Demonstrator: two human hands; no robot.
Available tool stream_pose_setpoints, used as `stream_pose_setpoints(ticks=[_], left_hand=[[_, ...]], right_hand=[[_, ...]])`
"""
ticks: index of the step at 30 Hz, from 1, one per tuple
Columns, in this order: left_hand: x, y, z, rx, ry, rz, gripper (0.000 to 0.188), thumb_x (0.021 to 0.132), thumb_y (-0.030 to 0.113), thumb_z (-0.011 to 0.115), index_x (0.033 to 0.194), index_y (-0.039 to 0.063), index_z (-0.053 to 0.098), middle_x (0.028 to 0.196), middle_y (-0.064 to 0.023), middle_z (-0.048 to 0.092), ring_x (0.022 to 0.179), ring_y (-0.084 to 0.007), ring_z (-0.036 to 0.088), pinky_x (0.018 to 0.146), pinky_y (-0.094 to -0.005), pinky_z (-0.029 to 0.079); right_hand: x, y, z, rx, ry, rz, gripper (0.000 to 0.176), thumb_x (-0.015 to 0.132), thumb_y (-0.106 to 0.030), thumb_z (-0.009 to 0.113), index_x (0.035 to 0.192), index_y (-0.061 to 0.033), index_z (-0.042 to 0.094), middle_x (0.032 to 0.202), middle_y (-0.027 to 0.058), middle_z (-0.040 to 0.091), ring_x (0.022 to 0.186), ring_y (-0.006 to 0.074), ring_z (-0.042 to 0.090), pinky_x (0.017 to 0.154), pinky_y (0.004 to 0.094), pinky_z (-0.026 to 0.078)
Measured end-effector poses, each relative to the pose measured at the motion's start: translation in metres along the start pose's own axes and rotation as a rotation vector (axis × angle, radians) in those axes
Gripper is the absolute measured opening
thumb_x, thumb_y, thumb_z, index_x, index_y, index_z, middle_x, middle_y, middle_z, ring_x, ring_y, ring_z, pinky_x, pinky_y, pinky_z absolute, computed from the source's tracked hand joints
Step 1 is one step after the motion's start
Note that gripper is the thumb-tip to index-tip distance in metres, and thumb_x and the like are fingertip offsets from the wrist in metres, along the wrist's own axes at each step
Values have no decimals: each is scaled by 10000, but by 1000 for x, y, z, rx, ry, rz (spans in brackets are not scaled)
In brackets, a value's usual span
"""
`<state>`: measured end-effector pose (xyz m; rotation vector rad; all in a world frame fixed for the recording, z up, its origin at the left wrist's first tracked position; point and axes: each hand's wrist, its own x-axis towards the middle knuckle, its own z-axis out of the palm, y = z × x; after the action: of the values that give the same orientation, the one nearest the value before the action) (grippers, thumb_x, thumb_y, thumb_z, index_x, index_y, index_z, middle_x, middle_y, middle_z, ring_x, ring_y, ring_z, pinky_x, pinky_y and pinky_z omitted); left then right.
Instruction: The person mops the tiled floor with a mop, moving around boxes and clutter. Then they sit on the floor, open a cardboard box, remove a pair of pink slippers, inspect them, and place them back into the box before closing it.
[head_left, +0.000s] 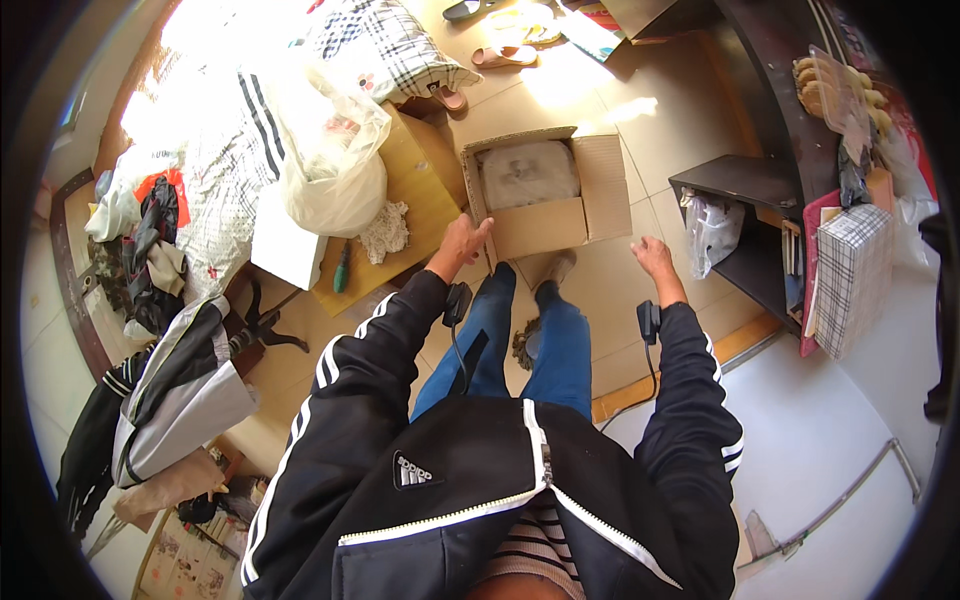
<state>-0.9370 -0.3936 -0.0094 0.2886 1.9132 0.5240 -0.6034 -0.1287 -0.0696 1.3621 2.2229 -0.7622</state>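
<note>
An open cardboard box (536, 229) stands before me near my feet, its right flap folded outward. Inside lies a flat item in whitish, cloudy plastic wrapping (529, 172). My left hand (463, 244) is at the box's near left corner, fingers apart and holding nothing; whether it touches the cardboard I cannot tell. To the right of the box, my right hand (655, 255) hangs above the tiled floor with its fingers loosely curled, and nothing shows in it.
A yellow wooden table (420, 169) at the left bears a full white plastic bag (330, 187), a white box (283, 244), a green-handled tool (342, 271) and a crocheted cloth (386, 231). Dark shelving (739, 180) stands right. Slippers (504, 57) lie beyond the box.
</note>
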Motion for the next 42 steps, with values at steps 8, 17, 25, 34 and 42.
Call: stream_pose_setpoints(ticks=[8,17,25,34,42], left_hand=[[26,3,10,48,143,-35,490,853,350,601,1053,-88,509,876,-261,640,721,-370,666,484,-406,565],[62,36,56,230,88,-138,730,783,437,655,1150,-149,421,1097,-371,561,1068,-442,559,919,-447,458],[71,78,59,397,42,-141,776,761,456,663,1235,-107,417,1202,-333,498,1124,-448,513,929,-460,455],[71,137,-10,734,580,490,475,688,170,751,1128,142,572,1147,-63,533,1101,-275,521,978,-444,357],[83,76,56,862,518,534,721,704,258,680,1315,-10,409,1433,-175,361,1338,-315,336,993,-578,307]], right_hand=[[100,-36,20,320,5,202,727,647,-463,776,1144,37,600,1084,238,645,1042,355,611,908,405,471],[54,-162,-25,-51,-341,-335,584,771,-425,611,1047,90,614,981,297,639,938,383,638,828,423,510],[39,-202,11,105,-377,-236,726,749,-501,683,1051,139,517,984,309,621,896,383,640,746,441,523],[52,-203,26,218,-312,-101,837,664,-399,809,1172,100,370,1007,313,616,959,430,618,844,453,502],[56,-184,45,189,-287,-125,630,691,-364,783,1082,59,528,982,295,622,960,438,602,819,461,502]])
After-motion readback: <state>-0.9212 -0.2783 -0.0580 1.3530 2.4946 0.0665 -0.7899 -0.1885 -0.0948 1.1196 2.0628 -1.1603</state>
